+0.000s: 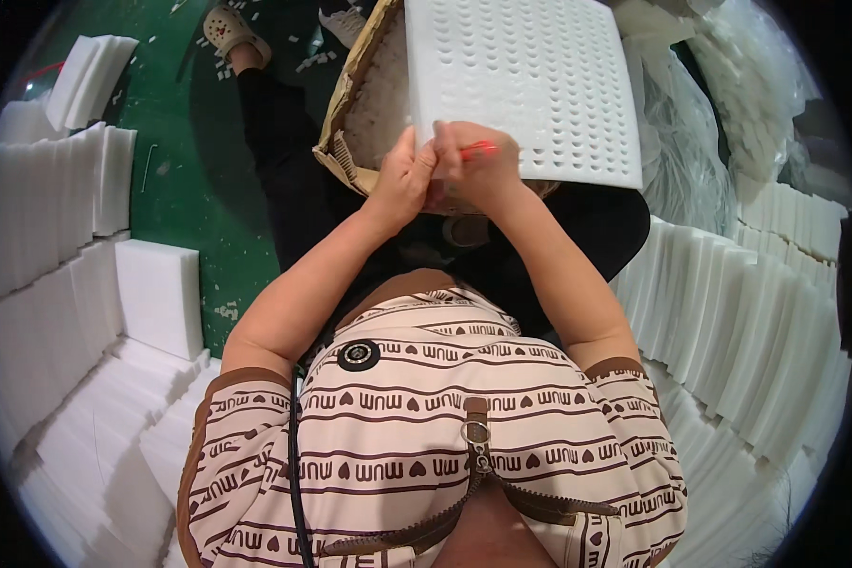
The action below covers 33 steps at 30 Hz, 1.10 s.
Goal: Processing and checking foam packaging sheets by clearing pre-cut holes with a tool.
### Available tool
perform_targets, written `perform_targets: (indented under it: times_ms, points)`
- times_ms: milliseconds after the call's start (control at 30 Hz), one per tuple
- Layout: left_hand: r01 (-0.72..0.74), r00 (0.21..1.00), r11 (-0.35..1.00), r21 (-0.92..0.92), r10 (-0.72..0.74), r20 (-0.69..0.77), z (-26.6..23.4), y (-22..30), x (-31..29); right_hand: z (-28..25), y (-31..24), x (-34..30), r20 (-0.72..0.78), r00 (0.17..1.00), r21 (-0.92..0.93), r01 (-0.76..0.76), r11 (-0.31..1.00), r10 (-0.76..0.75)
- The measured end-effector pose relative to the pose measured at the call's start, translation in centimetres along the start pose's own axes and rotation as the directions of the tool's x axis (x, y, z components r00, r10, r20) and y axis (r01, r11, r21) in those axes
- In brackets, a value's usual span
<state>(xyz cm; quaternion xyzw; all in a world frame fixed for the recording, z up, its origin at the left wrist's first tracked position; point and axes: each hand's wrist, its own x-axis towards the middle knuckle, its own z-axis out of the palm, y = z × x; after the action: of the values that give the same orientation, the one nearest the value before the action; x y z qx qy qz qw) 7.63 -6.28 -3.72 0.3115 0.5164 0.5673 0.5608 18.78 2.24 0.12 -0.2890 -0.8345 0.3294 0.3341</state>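
Note:
A white foam sheet (pixel 530 85) with rows of small half-round cuts lies tilted across the top of an open cardboard box (pixel 350 85). At its near left corner my left hand (pixel 402 185) is closed, thumb up, on the sheet's edge. My right hand (pixel 483 166) is right beside it, curled over the near edge of the sheet. A slim red tool (pixel 480 150) shows between its fingers; its tip is hidden, so I cannot tell its exact kind. Small white foam bits (pixel 379 118) lie inside the box, left of the sheet.
Stacks of white foam sheets (pixel 47 208) stand at the left, with a single foam block (pixel 158 298) nearer. More foam sheets (pixel 729 303) are piled on the right. Clear plastic bags (pixel 682 123) lie beyond them. Foam scraps dot the green floor (pixel 175 180). A clog (pixel 235 36) shows far left.

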Motion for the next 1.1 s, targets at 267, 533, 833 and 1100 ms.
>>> perform_targets:
  times_ms: [267,533,833,1100]
  points:
    - [-0.066,0.997,0.998,-0.009,0.065,-0.032,0.4,0.7,0.2,-0.9,0.1,0.9,-0.100,0.986,0.217,-0.108,0.970,0.132]
    - [0.068,0.997,0.995,-0.076,-0.066,0.027,-0.2,1.2,0.8,-0.3,1.0,1.3,-0.021,0.940,0.223,-0.326,0.918,0.339]
    - [0.090,0.995,0.993,-0.077,-0.087,0.052,-0.2,0.6,1.4,-1.9,0.7,1.1,-0.202,0.917,0.342,-0.262,0.902,0.343]
    - [-0.077,0.996,0.993,-0.090,0.081,0.041,0.1,0.2,1.3,0.3,1.9,1.2,-0.104,0.995,-0.067,-0.008,0.998,0.001]
